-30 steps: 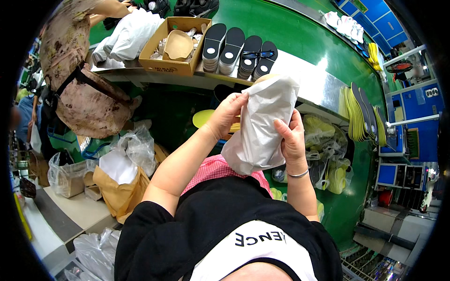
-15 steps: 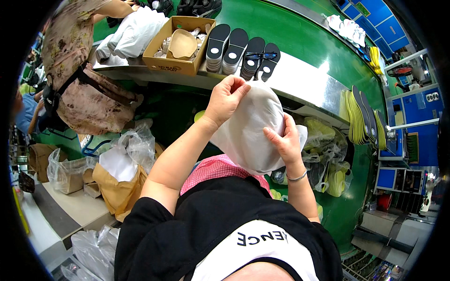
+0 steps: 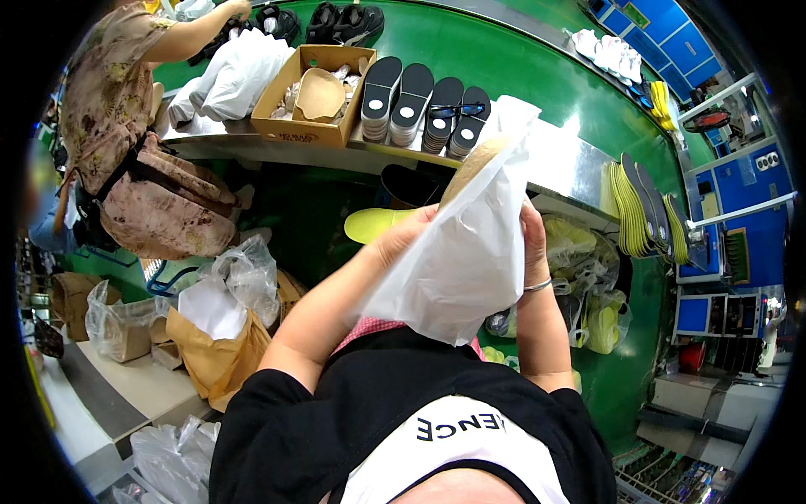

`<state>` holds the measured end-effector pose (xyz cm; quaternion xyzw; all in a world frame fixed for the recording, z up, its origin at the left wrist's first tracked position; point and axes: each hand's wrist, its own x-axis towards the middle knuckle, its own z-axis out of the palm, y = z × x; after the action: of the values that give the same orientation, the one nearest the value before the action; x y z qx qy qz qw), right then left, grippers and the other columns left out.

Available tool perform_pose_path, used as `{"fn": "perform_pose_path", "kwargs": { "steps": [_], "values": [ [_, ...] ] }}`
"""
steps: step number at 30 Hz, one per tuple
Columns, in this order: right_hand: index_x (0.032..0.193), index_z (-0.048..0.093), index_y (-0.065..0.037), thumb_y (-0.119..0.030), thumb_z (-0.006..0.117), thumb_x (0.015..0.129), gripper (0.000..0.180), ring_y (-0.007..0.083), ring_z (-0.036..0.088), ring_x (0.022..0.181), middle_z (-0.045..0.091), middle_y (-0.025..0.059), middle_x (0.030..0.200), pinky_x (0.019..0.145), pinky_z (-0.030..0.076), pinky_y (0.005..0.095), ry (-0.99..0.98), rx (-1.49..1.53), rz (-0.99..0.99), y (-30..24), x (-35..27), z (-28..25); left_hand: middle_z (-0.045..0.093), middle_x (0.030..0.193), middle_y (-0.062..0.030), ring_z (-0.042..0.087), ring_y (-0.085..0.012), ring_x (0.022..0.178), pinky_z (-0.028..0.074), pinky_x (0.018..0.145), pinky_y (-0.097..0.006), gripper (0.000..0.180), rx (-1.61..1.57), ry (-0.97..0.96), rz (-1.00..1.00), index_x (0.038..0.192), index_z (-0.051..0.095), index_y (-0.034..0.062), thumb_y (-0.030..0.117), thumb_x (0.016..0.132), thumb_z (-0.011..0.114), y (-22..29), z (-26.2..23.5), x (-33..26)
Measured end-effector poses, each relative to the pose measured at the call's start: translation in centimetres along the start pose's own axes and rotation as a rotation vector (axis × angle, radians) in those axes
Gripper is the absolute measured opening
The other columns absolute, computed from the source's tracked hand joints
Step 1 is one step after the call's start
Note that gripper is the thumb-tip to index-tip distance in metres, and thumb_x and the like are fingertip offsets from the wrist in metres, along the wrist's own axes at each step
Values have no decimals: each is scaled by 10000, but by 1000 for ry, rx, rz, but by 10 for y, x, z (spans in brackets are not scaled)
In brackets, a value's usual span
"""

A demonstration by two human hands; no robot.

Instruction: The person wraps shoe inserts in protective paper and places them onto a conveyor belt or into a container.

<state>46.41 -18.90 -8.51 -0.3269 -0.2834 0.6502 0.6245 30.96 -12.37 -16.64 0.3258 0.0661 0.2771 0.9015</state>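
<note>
In front of my chest is a thin white plastic bag (image 3: 457,265), held up between my two hands. A tan sole-shaped piece (image 3: 476,170) shows beyond its upper left edge; its lower part is hidden by the white sheet. My left hand (image 3: 409,235) is closed at the bag's left side, fingertips out of sight behind it. My right hand (image 3: 534,239) grips the right side, its fingers curled at the edge. A yellow-green insole (image 3: 369,225) appears past my left hand, lower down than the bag.
Ahead runs a metal-edged bench (image 3: 571,164) with stacked black insoles (image 3: 413,97), glasses (image 3: 457,110), a cardboard box (image 3: 327,133) and white bags (image 3: 243,76). Another person (image 3: 159,185) works at far left. An open paper bag (image 3: 210,353) stands left; bagged yellow-green pieces (image 3: 600,319) lie right.
The white bag has turned and spread out, and the tan piece now shows at its top. My left hand has moved down from the bag's upper edge to its left side.
</note>
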Motion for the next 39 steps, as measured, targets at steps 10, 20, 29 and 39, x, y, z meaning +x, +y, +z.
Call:
{"fn": "perform_pose_path", "kwargs": {
  "steps": [10, 20, 29, 39],
  "values": [
    [1261, 301, 12, -156, 516, 826, 513, 188, 473, 964, 457, 114, 1117, 838, 393, 276, 197, -718, -269, 6, 10, -15, 557, 1061, -61, 544, -136, 941, 443, 833, -284, 347, -185, 199, 181, 1167, 459, 56, 166, 844, 525, -8, 40, -23],
    [1044, 464, 54, -155, 523, 784, 338, 399, 445, 998, 474, 247, 1076, 863, 354, 418, 19, -1890, -498, 26, -19, 31, 548, 1045, -31, 521, -124, 948, 422, 829, -273, 302, -53, 410, 234, 1099, 469, 79, 293, 888, 450, -4, 54, -16],
    [928, 607, -105, -84, 557, 752, 184, 367, 174, 1261, 322, 154, 1327, 1005, 164, 440, -304, -1398, -353, 7, -16, 40, 501, 1142, -88, 494, -185, 1046, 420, 868, -314, 367, -54, 545, 250, 1179, 438, 67, 239, 858, 489, -13, 8, -9],
    [1117, 515, -53, -257, 469, 865, 327, 294, 397, 1139, 350, 175, 1285, 934, 317, 378, -471, -994, -144, -6, -10, 56, 475, 1186, -98, 478, -198, 1071, 400, 891, -332, 551, -369, 179, 134, 1217, 406, 59, 455, 836, 451, -12, 10, -22]
  ]
}}
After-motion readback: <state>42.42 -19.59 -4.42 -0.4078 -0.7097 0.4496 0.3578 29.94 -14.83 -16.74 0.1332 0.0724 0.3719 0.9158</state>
